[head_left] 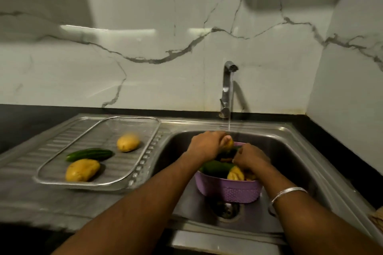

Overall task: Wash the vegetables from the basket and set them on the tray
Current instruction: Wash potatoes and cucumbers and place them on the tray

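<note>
a person's left hand (207, 143) grips a yellow potato (228, 144) under the thin stream from the chrome tap (228, 87), while the right hand (251, 158) curls down into the lilac plastic basket (230, 189) standing in the steel sink (294, 151) (what it grasps, if anything, cannot be told). on the wire mesh tray (99, 151) to the left lie two washed-looking yellow potatoes (82, 170) and a dark green cucumber (90, 154); another green cucumber (216, 167) and more potatoes remain in the basket, so the job looks roughly half done.

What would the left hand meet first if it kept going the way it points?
The left hand, gripping a potato, points up-right toward the water stream; that likely comes first, then the sink's back wall. Depth is unclear.
</note>
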Action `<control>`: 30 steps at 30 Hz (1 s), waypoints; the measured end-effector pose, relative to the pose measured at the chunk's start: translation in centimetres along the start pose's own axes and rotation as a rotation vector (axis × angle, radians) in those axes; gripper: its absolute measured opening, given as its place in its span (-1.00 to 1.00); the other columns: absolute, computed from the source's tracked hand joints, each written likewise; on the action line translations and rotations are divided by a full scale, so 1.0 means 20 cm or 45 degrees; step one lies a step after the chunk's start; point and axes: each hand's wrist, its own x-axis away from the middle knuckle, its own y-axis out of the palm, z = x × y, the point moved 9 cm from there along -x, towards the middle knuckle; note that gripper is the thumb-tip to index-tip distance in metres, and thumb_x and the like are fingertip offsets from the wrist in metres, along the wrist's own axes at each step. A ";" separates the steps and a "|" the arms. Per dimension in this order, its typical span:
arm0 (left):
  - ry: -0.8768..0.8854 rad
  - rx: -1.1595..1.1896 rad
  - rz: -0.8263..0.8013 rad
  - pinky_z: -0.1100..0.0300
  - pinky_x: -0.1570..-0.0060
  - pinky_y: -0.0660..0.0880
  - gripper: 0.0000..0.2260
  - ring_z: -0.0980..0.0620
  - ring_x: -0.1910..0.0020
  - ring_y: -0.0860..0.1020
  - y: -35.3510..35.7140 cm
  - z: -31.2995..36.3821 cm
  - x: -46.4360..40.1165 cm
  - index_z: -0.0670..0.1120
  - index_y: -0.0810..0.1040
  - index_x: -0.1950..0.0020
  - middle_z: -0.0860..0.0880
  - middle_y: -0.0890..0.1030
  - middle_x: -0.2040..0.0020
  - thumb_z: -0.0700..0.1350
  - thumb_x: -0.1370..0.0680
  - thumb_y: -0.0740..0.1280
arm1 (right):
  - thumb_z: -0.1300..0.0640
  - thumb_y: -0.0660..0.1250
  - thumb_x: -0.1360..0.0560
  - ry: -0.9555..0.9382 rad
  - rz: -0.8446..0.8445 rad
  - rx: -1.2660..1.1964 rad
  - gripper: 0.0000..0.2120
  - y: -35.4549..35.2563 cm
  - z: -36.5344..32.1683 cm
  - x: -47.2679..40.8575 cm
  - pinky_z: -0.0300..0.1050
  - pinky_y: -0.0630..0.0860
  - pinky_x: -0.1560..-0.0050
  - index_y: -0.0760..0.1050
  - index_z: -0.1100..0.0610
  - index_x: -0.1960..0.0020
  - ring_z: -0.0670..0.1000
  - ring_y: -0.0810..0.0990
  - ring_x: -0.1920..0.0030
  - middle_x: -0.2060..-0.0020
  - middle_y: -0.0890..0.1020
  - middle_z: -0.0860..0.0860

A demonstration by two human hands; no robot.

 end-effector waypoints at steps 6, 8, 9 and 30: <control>-0.096 -0.101 0.077 0.00 -0.11 0.52 -0.67 -0.14 -0.17 0.60 -0.40 -0.31 0.19 0.00 0.54 -0.35 -0.12 0.64 -0.22 0.10 -0.66 0.23 | 0.01 0.44 -0.53 -0.022 -0.108 0.168 -0.67 0.03 -0.01 0.03 -0.18 0.45 0.19 0.42 -0.07 0.36 -0.05 0.52 0.26 0.30 0.58 -0.06; -0.168 -0.039 0.051 -0.02 -0.14 0.53 -0.67 -0.06 -0.16 0.59 -0.55 -0.50 0.28 -0.01 0.56 -0.34 -0.06 0.64 -0.21 0.10 -0.64 0.29 | 0.19 0.36 -0.55 -0.006 -0.139 0.287 -0.64 0.03 -0.04 0.05 -0.21 0.42 0.25 0.39 -0.01 0.38 -0.02 0.54 0.26 0.33 0.57 -0.01; -0.203 0.013 0.013 0.00 -0.15 0.52 -0.68 -0.02 -0.17 0.58 -0.60 -0.58 0.31 -0.01 0.56 -0.34 -0.03 0.63 -0.20 0.08 -0.64 0.31 | 0.23 0.34 -0.56 -0.028 -0.142 0.300 -0.61 0.02 -0.06 0.07 -0.22 0.41 0.28 0.37 -0.02 0.39 -0.03 0.53 0.29 0.37 0.52 -0.02; -0.687 -0.480 -0.175 0.08 -0.21 0.49 -0.48 -0.03 -0.25 0.54 -0.86 -1.20 0.67 0.05 0.45 -0.46 -0.02 0.57 -0.33 0.16 -0.54 0.42 | 0.14 0.44 -0.46 0.086 -0.098 0.264 -0.91 0.00 0.02 0.05 -0.03 0.64 -0.10 0.59 0.12 0.06 0.07 0.69 0.01 0.23 0.61 0.05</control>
